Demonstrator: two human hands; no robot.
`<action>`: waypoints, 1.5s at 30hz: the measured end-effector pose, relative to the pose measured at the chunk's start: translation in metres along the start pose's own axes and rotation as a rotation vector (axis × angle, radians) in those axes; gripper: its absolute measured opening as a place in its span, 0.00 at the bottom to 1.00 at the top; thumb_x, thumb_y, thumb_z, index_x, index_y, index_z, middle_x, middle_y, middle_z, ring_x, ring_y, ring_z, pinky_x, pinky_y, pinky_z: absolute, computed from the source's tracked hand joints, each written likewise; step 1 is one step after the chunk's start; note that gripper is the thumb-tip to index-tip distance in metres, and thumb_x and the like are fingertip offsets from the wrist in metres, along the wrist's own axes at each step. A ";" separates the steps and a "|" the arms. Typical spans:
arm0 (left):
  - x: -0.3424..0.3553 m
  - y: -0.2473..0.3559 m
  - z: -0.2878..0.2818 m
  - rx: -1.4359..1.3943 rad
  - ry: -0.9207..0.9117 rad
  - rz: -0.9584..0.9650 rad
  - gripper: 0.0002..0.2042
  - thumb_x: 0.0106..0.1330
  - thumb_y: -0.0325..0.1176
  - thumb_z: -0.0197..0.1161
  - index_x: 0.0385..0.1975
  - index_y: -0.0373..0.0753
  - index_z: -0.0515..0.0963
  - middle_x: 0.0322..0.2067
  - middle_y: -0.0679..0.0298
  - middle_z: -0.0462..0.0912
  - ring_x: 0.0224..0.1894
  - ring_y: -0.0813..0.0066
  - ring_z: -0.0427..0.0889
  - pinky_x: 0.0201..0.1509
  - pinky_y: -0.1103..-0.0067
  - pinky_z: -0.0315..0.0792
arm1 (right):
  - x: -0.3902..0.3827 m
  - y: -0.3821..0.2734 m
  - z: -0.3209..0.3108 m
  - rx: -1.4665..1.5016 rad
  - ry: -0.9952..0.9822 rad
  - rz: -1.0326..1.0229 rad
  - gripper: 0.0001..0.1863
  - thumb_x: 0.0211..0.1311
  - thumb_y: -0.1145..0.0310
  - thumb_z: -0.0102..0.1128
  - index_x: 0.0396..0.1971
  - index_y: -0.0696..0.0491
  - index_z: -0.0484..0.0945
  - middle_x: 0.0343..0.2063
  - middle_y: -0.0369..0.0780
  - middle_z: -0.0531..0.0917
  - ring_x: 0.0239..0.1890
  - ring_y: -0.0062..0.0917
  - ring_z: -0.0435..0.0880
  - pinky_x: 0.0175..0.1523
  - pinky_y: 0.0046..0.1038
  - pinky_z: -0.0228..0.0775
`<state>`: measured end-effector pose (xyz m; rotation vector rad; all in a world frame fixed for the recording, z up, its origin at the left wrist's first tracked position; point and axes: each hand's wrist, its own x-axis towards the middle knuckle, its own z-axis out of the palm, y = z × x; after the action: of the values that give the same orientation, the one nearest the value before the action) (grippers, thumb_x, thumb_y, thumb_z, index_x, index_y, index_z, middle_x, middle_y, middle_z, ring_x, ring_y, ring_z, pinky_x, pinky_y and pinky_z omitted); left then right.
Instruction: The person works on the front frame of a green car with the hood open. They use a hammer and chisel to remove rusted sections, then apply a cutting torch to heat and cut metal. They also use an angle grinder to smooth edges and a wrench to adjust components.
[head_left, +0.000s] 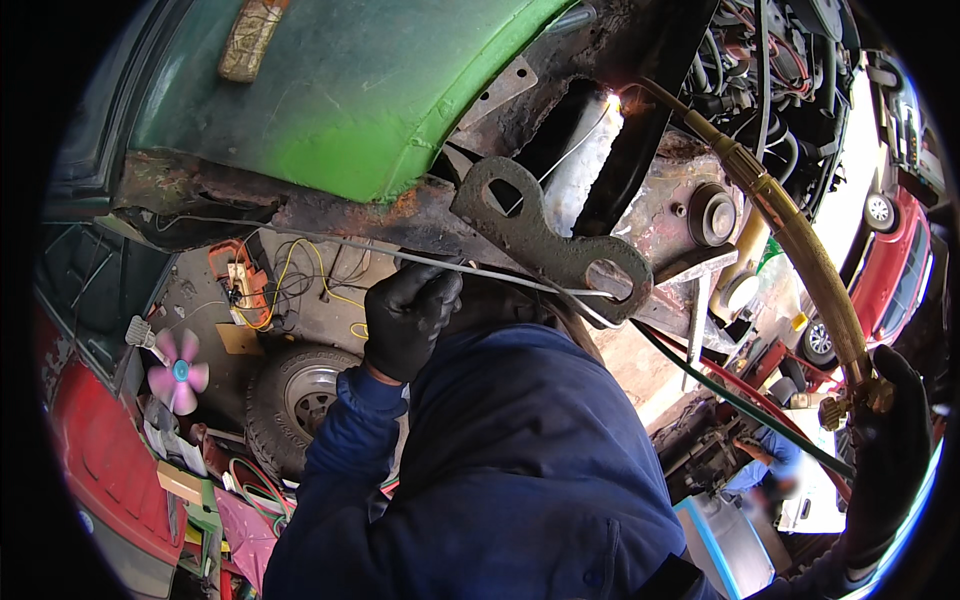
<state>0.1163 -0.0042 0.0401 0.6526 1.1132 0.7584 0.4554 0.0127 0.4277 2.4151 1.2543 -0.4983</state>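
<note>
My right hand (892, 455), in a black glove, is closed round the valve end of a brass gas torch (800, 235). The torch reaches up and to the left, its thin tip beside a bright glow on a silvery metal strip (583, 165). My left hand (412, 315), also gloved in black, is closed with its fingertips at a long thin metal rod (345, 240). That rod runs across below the green car panel (330, 130). A thin wire end slants up to the glowing spot. Nearer me hangs a dark steel bracket (530, 235) with large holes.
Green and red hoses (745, 408) trail from the torch side. A tyre (295, 400), a pink fan (180, 371) and an orange power box (238, 278) with cables lie at left. Engine wiring (755, 65) is at upper right. Another person (770, 460) is at lower right, near a red car (900, 265).
</note>
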 end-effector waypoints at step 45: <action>0.003 -0.001 0.002 0.102 0.000 0.081 0.07 0.80 0.24 0.65 0.48 0.35 0.89 0.28 0.72 0.82 0.28 0.88 0.76 0.31 0.84 0.68 | -0.004 -0.002 0.001 0.007 0.022 -0.094 0.27 0.72 0.67 0.62 0.69 0.58 0.80 0.64 0.46 0.85 0.67 0.36 0.84 0.72 0.41 0.76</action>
<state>0.1189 -0.0022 0.0381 0.7879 1.1368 0.7742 0.4520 0.0107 0.4283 2.3818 1.3829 -0.5057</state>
